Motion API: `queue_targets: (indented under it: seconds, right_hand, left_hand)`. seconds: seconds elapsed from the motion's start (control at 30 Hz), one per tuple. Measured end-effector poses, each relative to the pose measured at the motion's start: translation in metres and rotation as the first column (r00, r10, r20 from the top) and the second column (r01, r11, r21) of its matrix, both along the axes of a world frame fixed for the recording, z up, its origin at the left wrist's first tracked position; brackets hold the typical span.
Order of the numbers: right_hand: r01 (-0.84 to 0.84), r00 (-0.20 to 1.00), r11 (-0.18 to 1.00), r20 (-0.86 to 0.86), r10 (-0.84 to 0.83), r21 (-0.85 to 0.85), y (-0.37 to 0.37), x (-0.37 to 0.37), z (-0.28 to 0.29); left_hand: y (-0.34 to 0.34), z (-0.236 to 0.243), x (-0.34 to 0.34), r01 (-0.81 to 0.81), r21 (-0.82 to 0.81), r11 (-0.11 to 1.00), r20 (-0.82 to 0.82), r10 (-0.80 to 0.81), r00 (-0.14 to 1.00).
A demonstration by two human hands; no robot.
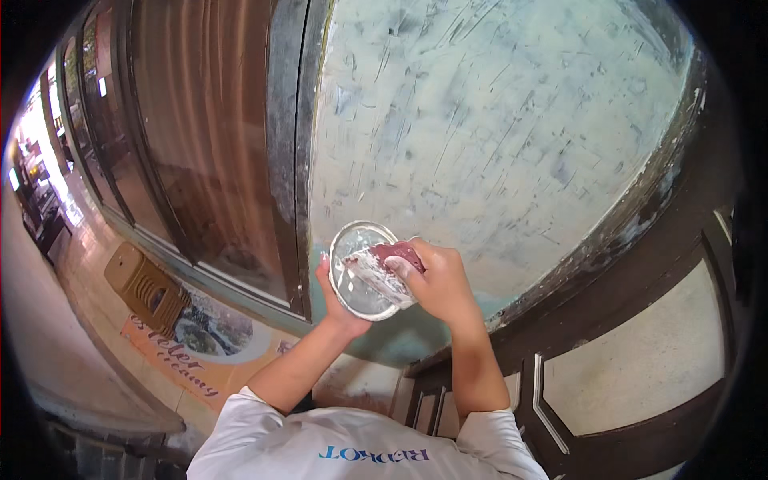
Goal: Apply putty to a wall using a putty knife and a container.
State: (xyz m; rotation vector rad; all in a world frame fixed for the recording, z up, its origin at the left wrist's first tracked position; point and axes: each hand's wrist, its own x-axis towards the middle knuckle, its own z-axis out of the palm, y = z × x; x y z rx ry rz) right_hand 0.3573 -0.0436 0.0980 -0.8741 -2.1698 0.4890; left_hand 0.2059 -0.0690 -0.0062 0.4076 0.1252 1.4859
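Note:
My left hand (342,310) grips a round metal can lid (354,298) from below and the left, its fingers around the edge. White paste is smeared on the lid's rim and inside. My right hand (442,282) is closed on a putty scraper (398,258) with a reddish, paste-coated body, its thumb pressed on the upper face. The scraper tilts over the lid, its white-covered edge at or very near the lid's surface; whether they touch I cannot tell. Just beyond both hands rises a pale green wall (496,136) with patchy white filler and dark scuffs.
Left of the wall stands a dark-framed glass window (208,136) with brown curtains. Stacked brown plastic stools (148,288) and a printed orange banner (176,360) are at the lower left. A dark wooden door with pale panels (640,360) is close on my right.

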Motion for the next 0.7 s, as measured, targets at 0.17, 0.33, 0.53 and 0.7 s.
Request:
queue_targets:
  seconds: [0.17, 0.33, 0.53, 0.7]
  right_hand:
    - [-0.015, 0.995, 0.999, -0.099, 0.011, -0.045, -0.010, 0.011, -0.006]
    - [0.079, 0.893, 0.996, -0.441, -0.091, -0.045, -0.003, 0.030, 0.010]
    - [0.161, 0.964, 0.987, -0.210, -0.161, -0.016, -0.020, -0.007, -0.007]
    - [0.048, 0.983, 0.998, -0.174, -0.056, -0.045, 0.003, -0.013, -0.009]
  left_hand:
    - [-0.014, 0.002, 0.012, -0.082, -0.015, 0.997, -0.036, 0.081, 0.996]
    - [-0.026, 0.004, 0.021, -0.116, 0.007, 0.993, 0.004, 0.116, 0.993]
    - [-0.034, 0.007, 0.025, -0.305, 0.038, 0.951, -0.081, 0.307, 0.948]
    - [-0.015, 0.016, 0.008, -0.264, 0.031, 0.964, -0.088, 0.266, 0.960]
